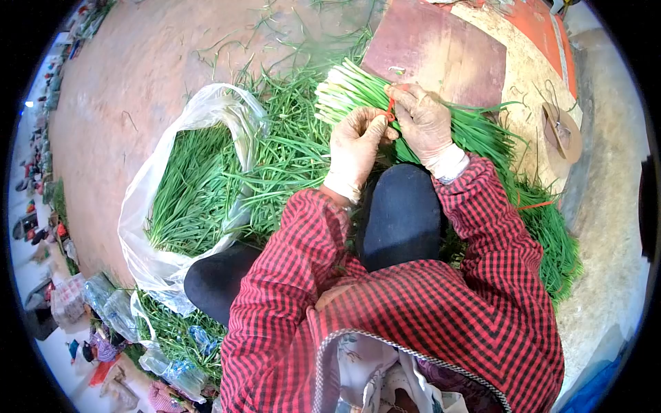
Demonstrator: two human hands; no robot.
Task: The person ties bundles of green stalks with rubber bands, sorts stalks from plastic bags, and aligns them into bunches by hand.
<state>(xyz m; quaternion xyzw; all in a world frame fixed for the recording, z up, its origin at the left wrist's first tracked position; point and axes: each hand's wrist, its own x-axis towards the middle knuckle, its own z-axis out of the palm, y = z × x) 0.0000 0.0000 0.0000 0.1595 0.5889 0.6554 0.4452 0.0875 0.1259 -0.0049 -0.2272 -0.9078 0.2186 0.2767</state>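
Note:
A bundle of long green stalks (351,87) with pale ends lies in front of me above my knees, its pale ends to the left and its leaves running right. A red tie (391,109) goes around it. My left hand (358,142), in a pale thin glove, pinches the red tie at the near side of the bundle. My right hand (423,124), gloved alike, is closed at the tie from the right, thumb and fingers near the stalks. Some fingertips are hidden behind the bundle.
An open clear plastic bag (131,230) of green stalks stands at left. Loose stalks (292,141) lie beside it. A reddish board (441,51) is ahead; a round brown disc (562,133) and more green bundles (551,241) are at right. People and bags show at far left.

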